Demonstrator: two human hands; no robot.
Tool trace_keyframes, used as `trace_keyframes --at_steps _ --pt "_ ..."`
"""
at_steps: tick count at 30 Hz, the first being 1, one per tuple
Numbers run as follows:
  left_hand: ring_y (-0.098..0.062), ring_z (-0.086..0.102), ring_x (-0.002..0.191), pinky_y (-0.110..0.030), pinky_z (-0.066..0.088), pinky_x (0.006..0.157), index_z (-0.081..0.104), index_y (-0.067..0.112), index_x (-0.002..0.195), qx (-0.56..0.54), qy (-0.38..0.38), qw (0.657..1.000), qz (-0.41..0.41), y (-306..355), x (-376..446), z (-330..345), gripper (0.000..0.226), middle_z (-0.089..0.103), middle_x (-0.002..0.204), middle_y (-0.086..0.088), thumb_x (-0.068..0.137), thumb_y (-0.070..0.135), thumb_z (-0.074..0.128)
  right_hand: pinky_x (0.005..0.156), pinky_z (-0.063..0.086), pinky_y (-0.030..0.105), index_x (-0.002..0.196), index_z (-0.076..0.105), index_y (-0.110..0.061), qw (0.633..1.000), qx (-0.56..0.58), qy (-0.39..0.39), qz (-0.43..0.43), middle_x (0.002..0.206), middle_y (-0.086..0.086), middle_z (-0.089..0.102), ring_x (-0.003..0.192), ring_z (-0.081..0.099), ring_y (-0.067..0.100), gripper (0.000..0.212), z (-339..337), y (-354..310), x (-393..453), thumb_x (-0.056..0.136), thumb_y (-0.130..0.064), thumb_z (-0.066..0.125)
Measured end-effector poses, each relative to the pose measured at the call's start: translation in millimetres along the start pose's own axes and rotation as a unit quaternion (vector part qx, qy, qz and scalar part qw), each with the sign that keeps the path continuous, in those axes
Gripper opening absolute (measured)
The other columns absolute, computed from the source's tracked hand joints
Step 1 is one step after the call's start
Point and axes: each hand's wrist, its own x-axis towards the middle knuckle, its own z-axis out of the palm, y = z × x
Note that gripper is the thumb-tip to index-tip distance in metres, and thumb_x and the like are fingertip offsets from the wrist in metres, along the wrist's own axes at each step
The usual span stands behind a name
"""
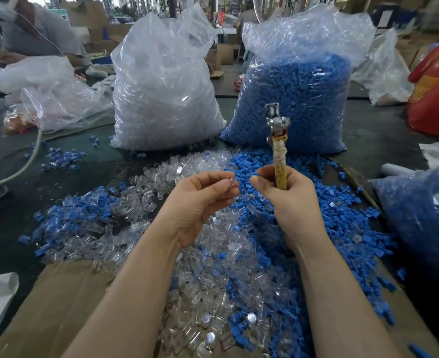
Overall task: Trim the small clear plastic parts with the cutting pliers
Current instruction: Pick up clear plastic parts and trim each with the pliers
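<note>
Currently your left hand [200, 200] pinches one clear part [229, 182], your right hand [288, 200] grips the pliers [277, 140] upright, jaws apart from it — no cut underway, and the heap of clear parts [187, 267] remains.

A see-through plastic bag of blue plastic bits [290, 99] stands beside a see-through plastic bag of clear plastic bits [161, 94]; a red bag [435, 91] has yellow marks.

head view: looking forward and down from the wearer's head | sitting close over both forearms, left hand [203, 200] and right hand [285, 197] falling mid-frame | wide-angle lens taking in the table [383, 130] and the workshop behind | bending edges | no second view sharing the scene
</note>
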Motion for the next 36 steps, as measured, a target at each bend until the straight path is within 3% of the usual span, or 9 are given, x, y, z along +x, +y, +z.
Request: trace_keyframes --at_steps 8,13,18,22,27,33,36 --pt "-0.015 0.073 0.076 -0.024 0.06 0.071 0.066 0.005 0.104 -0.005 0.001 1.0 0.002 -1.1 1.2 2.4 0.024 0.075 0.089 -0.011 0.08 0.012 0.065 0.065 0.048 0.007 0.084 0.069 -0.022 0.999 0.029 -0.041 -0.017 0.072 -0.015 0.071 0.071 0.066 -0.004 0.016 2.9 -3.3 -3.5 0.088 -0.007 0.07" --pt "-0.015 0.073 0.075 -0.022 0.058 0.068 0.067 0.006 0.099 0.016 0.011 1.0 0.021 -1.4 0.7 3.3 0.024 0.075 0.087 -0.01 0.076 0.014 0.068 0.063 0.049 0.01 0.079 0.067 -0.02 0.998 -0.028 -0.054 -0.029 0.067 -0.013 0.067 0.066 0.06 0.0 0.016 5.7 -1.7 -3.7 0.088 -0.008 0.071" --pt "-0.016 0.074 0.078 -0.021 0.057 0.067 0.068 0.009 0.098 0.065 0.029 0.997 0.043 -3.7 2.7 5.0 0.01 0.077 0.087 -0.008 0.089 0.008 0.064 0.064 0.051 0.015 0.079 0.066 -0.025 0.995 -0.084 -0.044 -0.041 0.069 -0.011 0.066 0.066 0.059 0.003 0.015 10.7 2.9 -4.0 0.089 -0.015 0.071" --pt "-0.017 0.075 0.084 -0.02 0.057 0.07 0.07 0.009 0.101 0.079 0.026 0.995 0.054 -2.5 2.0 3.6 0.013 0.077 0.091 -0.009 0.09 0.005 0.063 0.065 0.054 0.024 0.08 0.065 -0.024 0.995 -0.086 -0.015 -0.044 0.076 0.002 0.068 0.071 0.063 0.018 0.012 14.5 4.6 -4.7 0.088 -0.017 0.072" --pt "-0.018 0.074 0.087 -0.021 0.056 0.073 0.072 0.01 0.102 0.104 0.029 0.992 0.068 -2.4 1.9 3.4 0.021 0.077 0.093 -0.009 0.084 -0.001 0.068 0.067 0.053 0.03 0.08 0.066 -0.021 0.995 -0.089 -0.007 -0.036 0.077 0.004 0.067 0.075 0.063 0.023 0.01 15.3 3.8 -5.0 0.088 -0.019 0.072" --pt "-0.011 0.071 0.082 -0.02 0.055 0.076 0.074 0.015 0.099 0.146 0.05 0.984 0.093 -4.3 2.1 2.7 0.022 0.077 0.089 -0.003 0.086 -0.001 0.068 0.063 0.051 0.02 0.079 0.065 -0.027 0.994 -0.094 -0.016 -0.048 0.074 -0.002 0.067 0.064 0.058 0.006 0.014 16.4 3.2 -6.3 0.088 -0.017 0.072" --pt "-0.015 0.072 0.088 -0.023 0.057 0.081 0.074 0.012 0.102 0.142 0.047 0.985 0.086 -3.6 1.5 3.8 0.021 0.077 0.095 -0.007 0.084 0.002 0.071 0.06 0.051 0.021 0.081 0.066 -0.025 0.994 -0.099 -0.018 -0.042 0.069 -0.003 0.065 0.061 0.055 0.002 0.012 16.3 3.3 -6.0 0.088 -0.016 0.072"
